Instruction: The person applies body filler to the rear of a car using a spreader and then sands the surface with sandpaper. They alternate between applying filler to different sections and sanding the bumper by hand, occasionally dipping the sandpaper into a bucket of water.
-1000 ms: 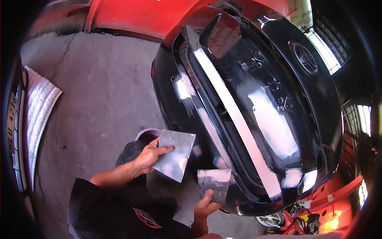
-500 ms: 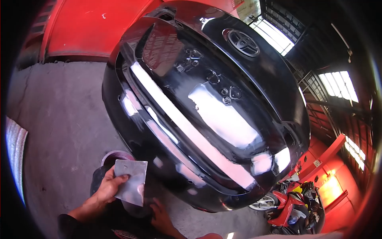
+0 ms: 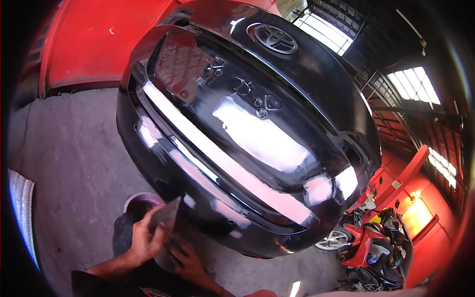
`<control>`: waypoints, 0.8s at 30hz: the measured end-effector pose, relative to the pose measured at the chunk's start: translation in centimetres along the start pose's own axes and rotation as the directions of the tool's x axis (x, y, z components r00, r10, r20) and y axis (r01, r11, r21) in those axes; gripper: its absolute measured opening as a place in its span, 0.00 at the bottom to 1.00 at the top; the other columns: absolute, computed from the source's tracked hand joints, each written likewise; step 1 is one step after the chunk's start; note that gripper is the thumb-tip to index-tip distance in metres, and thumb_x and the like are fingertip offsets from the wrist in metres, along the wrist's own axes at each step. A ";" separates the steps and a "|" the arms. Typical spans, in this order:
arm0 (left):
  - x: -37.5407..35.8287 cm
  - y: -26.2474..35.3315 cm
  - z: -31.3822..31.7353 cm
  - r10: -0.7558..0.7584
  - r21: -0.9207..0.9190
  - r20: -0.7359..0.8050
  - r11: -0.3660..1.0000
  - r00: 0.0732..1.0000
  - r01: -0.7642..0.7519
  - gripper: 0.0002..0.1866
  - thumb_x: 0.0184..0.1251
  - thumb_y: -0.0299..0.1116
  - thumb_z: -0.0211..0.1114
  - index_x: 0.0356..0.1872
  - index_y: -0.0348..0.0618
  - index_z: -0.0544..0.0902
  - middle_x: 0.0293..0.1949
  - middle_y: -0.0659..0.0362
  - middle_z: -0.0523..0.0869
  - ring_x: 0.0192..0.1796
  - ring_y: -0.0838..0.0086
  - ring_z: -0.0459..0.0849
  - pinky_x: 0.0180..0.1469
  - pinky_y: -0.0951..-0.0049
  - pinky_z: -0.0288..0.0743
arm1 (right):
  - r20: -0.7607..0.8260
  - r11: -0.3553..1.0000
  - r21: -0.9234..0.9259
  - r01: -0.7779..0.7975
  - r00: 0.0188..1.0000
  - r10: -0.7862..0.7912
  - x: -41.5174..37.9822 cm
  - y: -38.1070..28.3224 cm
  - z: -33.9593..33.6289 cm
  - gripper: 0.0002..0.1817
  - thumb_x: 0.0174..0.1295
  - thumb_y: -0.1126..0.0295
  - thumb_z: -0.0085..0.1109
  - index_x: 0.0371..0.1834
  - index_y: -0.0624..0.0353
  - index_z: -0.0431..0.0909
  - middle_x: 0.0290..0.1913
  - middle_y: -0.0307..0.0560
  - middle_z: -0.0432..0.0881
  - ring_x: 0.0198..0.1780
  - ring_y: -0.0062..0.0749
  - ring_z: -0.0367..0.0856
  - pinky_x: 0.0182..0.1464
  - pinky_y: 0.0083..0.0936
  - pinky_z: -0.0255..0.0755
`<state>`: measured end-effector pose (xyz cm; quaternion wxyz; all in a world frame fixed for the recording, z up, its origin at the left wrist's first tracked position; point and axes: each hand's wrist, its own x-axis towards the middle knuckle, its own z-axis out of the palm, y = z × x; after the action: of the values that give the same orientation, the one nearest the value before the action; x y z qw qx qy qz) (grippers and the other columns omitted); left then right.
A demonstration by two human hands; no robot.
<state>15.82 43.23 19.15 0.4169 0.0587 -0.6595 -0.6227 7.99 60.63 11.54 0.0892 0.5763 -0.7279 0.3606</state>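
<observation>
Tilted more now, the flat, rectangular grey plate point(image 3: 168, 214) gripped by my left hand point(image 3: 145, 239) shows less face. What my right hand point(image 3: 187, 261) holds, I cannot tell.

- A black, rounded, glossy car point(image 3: 307, 89) is standing mid-view on the grey concrete floor point(image 3: 74, 138).
- A round, dark emblem point(image 3: 275, 38) is sitting on its far upper part.
- A long, straight, pale strip point(image 3: 222, 156) is running across its nearer side.
- A round, purple-rimmed container point(image 3: 129, 202) is standing left of the car.
- A thin, flat, grey plate point(image 3: 166, 214) is resting in the left hand point(image 3: 143, 241), before the car.
- The right hand point(image 3: 189, 265) is hovering just right of it.
- A red motorcycle point(image 3: 363, 245) is standing right of the car.
</observation>
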 end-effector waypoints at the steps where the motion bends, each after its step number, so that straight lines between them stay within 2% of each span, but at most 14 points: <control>1: 0.0 -0.4 -0.1 0.045 -0.116 -0.147 0.991 0.988 -0.063 0.20 0.73 0.27 0.60 0.63 0.31 0.75 0.57 0.47 0.84 0.58 0.65 0.84 0.62 0.67 0.75 | -0.002 1.000 0.003 0.003 1.000 -0.003 -0.2 0.6 0.0 0.26 0.58 0.79 0.64 0.63 0.56 0.79 0.70 0.56 0.71 0.70 0.56 0.70 0.70 0.43 0.67; 2: 0.0 -0.5 -0.9 0.097 -0.113 -0.195 0.986 0.976 -0.120 0.21 0.76 0.27 0.57 0.67 0.31 0.71 0.56 0.51 0.83 0.57 0.69 0.82 0.62 0.68 0.74 | 0.071 0.990 0.094 -0.107 0.992 0.100 -0.5 1.1 -0.1 0.26 0.59 0.81 0.62 0.63 0.57 0.79 0.69 0.57 0.71 0.69 0.56 0.71 0.70 0.42 0.67; 3: 0.1 -0.3 -0.2 -0.008 -0.374 -0.381 0.916 0.925 -0.147 0.23 0.77 0.27 0.56 0.69 0.31 0.67 0.56 0.51 0.83 0.56 0.70 0.82 0.61 0.70 0.74 | 0.157 0.959 0.174 -0.226 0.967 0.199 -0.9 1.1 -0.5 0.26 0.59 0.82 0.60 0.63 0.57 0.79 0.69 0.58 0.71 0.69 0.55 0.72 0.69 0.42 0.68; 4: 0.7 -0.3 -0.2 -0.003 -0.323 -0.411 0.936 0.912 -0.142 0.21 0.77 0.27 0.56 0.67 0.32 0.69 0.54 0.52 0.83 0.55 0.72 0.82 0.59 0.70 0.75 | 0.167 0.957 0.177 -0.229 0.965 0.200 -0.3 0.7 -1.7 0.26 0.59 0.82 0.60 0.63 0.57 0.79 0.69 0.58 0.71 0.69 0.55 0.72 0.69 0.42 0.68; 5: 1.4 -0.5 -0.4 0.008 -0.267 -0.441 0.953 0.898 -0.139 0.19 0.78 0.28 0.55 0.65 0.33 0.71 0.53 0.54 0.84 0.54 0.73 0.82 0.58 0.70 0.76 | 0.002 0.976 0.130 -0.175 0.984 0.176 0.8 0.4 -2.9 0.26 0.59 0.82 0.60 0.62 0.58 0.78 0.69 0.59 0.71 0.68 0.56 0.72 0.69 0.43 0.67; 7: 1.5 -2.7 -1.3 -0.445 -0.457 -0.091 0.814 0.891 0.359 0.15 0.76 0.27 0.56 0.60 0.38 0.74 0.48 0.57 0.84 0.50 0.74 0.83 0.56 0.70 0.78 | -0.159 0.987 0.088 -0.135 0.976 0.147 2.3 -1.3 -4.4 0.25 0.58 0.82 0.60 0.62 0.59 0.78 0.69 0.60 0.71 0.68 0.57 0.72 0.69 0.45 0.67; 9: 1.3 -4.9 -0.3 -0.599 -0.647 0.128 0.553 0.791 0.524 0.16 0.69 0.21 0.58 0.56 0.42 0.77 0.46 0.58 0.85 0.45 0.70 0.85 0.50 0.66 0.83 | -0.124 0.964 0.062 0.260 0.960 -0.251 2.7 -3.2 -5.1 0.24 0.58 0.82 0.59 0.61 0.61 0.77 0.68 0.61 0.71 0.69 0.60 0.70 0.69 0.48 0.66; 10: 1.1 -4.7 0.2 -0.640 -0.638 0.153 0.518 0.753 0.570 0.17 0.68 0.21 0.58 0.57 0.42 0.77 0.47 0.57 0.85 0.45 0.70 0.85 0.49 0.65 0.83 | -0.007 0.975 0.032 0.220 0.976 -0.220 2.4 -3.5 -4.6 0.25 0.57 0.82 0.58 0.61 0.62 0.76 0.68 0.61 0.70 0.70 0.63 0.67 0.70 0.50 0.64; 13: 1.0 -2.3 0.0 -0.713 -0.575 0.245 0.439 0.657 0.691 0.20 0.67 0.21 0.58 0.61 0.42 0.76 0.50 0.54 0.86 0.49 0.67 0.87 0.50 0.64 0.85 | -0.055 0.993 -0.112 -0.027 0.998 0.021 -0.3 1.2 -2.1 0.27 0.57 0.83 0.56 0.63 0.62 0.75 0.69 0.62 0.69 0.71 0.62 0.66 0.70 0.48 0.64; 15: 1.5 -0.6 -0.9 -0.676 -0.618 0.291 0.407 0.677 0.672 0.20 0.68 0.23 0.61 0.61 0.42 0.76 0.50 0.56 0.86 0.51 0.67 0.87 0.51 0.66 0.84 | 0.141 0.991 -0.132 -0.036 0.988 0.055 -2.0 2.8 -2.8 0.27 0.57 0.83 0.56 0.64 0.62 0.75 0.69 0.62 0.69 0.70 0.62 0.67 0.70 0.49 0.65; 17: 1.6 -1.1 -1.5 -0.583 -0.550 0.293 0.545 0.757 0.633 0.19 0.71 0.23 0.61 0.62 0.42 0.76 0.51 0.58 0.85 0.52 0.72 0.84 0.54 0.69 0.80 | 0.318 0.986 -0.167 -0.014 0.946 0.067 -2.1 2.9 -3.9 0.28 0.58 0.83 0.55 0.65 0.62 0.74 0.69 0.62 0.69 0.69 0.61 0.68 0.69 0.49 0.65; 19: 1.7 -2.4 -2.0 -0.471 -0.493 0.293 0.671 0.832 0.554 0.19 0.73 0.24 0.61 0.63 0.42 0.76 0.52 0.59 0.84 0.53 0.74 0.83 0.56 0.70 0.78 | 0.030 0.985 -0.128 -0.117 0.992 0.122 -0.2 1.3 -6.1 0.29 0.58 0.82 0.55 0.67 0.63 0.73 0.67 0.64 0.72 0.66 0.61 0.71 0.67 0.48 0.67; 23: 1.6 -1.0 -2.0 -0.238 -0.282 0.466 0.873 0.852 0.398 0.21 0.77 0.28 0.60 0.68 0.42 0.73 0.55 0.62 0.83 0.57 0.77 0.78 0.62 0.71 0.72 | -0.065 0.981 -0.052 -0.187 0.981 0.184 3.2 -2.6 -9.3 0.29 0.55 0.83 0.57 0.64 0.60 0.77 0.63 0.59 0.77 0.63 0.58 0.74 0.65 0.47 0.68; 24: 1.5 -0.6 -1.8 -0.196 -0.234 0.468 0.913 0.862 0.334 0.22 0.77 0.29 0.59 0.70 0.45 0.72 0.55 0.58 0.85 0.57 0.74 0.81 0.60 0.70 0.74 | -0.009 0.974 -0.201 -0.102 0.995 0.103 3.6 -3.0 -9.6 0.28 0.54 0.83 0.58 0.62 0.58 0.79 0.62 0.56 0.78 0.62 0.56 0.74 0.65 0.46 0.68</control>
<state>15.73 40.83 19.08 0.1725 -0.0559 -0.6160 -0.7666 6.78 63.67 21.76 0.1278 0.5262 -0.7894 0.2892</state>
